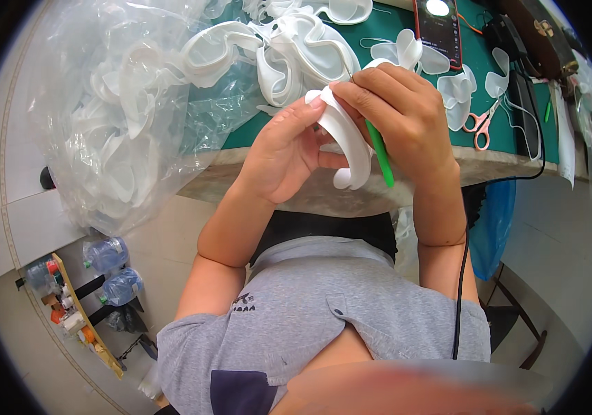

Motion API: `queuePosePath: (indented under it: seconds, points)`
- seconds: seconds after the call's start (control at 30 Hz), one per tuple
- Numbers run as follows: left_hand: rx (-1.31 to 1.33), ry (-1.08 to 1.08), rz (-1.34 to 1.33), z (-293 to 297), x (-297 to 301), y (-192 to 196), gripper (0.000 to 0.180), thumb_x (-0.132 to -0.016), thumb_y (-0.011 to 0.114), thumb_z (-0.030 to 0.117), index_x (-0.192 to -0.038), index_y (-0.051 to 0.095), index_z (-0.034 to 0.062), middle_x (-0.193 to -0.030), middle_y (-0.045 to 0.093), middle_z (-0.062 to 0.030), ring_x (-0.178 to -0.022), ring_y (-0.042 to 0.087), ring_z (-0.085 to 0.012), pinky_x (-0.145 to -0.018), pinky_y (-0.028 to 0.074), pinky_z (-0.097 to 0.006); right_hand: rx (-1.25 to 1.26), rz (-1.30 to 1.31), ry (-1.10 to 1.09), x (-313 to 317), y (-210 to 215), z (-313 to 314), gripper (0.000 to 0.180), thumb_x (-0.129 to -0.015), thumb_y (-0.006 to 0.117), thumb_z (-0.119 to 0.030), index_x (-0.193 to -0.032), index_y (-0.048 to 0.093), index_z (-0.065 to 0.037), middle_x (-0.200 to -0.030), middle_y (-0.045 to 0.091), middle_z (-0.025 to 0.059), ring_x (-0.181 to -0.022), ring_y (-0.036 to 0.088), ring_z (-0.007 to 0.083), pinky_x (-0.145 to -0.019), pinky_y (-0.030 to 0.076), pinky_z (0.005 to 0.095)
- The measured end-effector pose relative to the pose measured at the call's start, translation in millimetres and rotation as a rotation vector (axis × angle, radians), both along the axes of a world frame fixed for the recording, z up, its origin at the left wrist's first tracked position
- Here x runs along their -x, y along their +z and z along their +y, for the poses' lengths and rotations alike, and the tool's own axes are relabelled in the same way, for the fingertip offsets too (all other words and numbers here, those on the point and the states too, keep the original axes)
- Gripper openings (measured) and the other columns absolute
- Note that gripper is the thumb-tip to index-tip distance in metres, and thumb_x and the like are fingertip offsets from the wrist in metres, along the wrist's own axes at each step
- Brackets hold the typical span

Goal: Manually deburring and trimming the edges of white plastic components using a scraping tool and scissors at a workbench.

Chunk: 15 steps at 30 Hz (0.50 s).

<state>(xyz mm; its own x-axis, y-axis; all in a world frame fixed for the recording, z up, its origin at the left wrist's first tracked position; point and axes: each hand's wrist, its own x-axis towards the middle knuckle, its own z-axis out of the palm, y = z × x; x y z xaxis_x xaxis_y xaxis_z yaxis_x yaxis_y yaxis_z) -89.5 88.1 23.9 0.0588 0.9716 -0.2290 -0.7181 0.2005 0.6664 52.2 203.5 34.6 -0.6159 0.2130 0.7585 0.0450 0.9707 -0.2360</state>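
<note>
since it looks thin-walled and rubbery, the curved white piece (352, 149), at the upper middle of the frame, should prove light, soft and perhaps a little slippery, bending sooner than breaking; its upper end seems a good place to hold, pinched lightly so the curve is not squashed. the left hand (276, 158) grips it there, thumb on top, palm partly open. the right hand (410, 114) is curled around a slim green-handled tool (381, 158), fingertips at the piece's upper end, touching or just beside it, which cannot be told. similar white pieces (309, 45) lie along the top.
</note>
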Motion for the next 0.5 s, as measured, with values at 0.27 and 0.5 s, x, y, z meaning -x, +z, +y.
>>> queuePosePath:
  seconds: [0.27,0.5]
  points:
    - [-0.008,0.001,-0.013,-1,0,-2,0.040,-0.099,0.044,0.032,-0.126,0.046,0.0035,-0.115,0.059,-0.0108,-0.107,0.060,-0.0206,-0.083,0.056,-0.043,0.017,0.035,-0.007,0,-5,2,0.035,-0.058,0.074,-0.003,-0.092,0.070,-0.003,-0.077,0.060,0.0079,-0.067,0.059,0.0220,-0.056,0.048,0.0299]
    - [-0.005,0.029,-0.084,0,4,-1,0.044,-0.097,0.044,0.033,-0.130,0.044,0.0035,-0.120,0.058,-0.0125,-0.109,0.060,-0.0238,-0.084,0.055,-0.044,0.103,0.117,-0.039,-9,-3,4,0.030,-0.060,0.076,0.006,-0.088,0.071,-0.003,-0.074,0.060,0.0078,-0.066,0.057,0.0200,-0.056,0.048,0.0274]
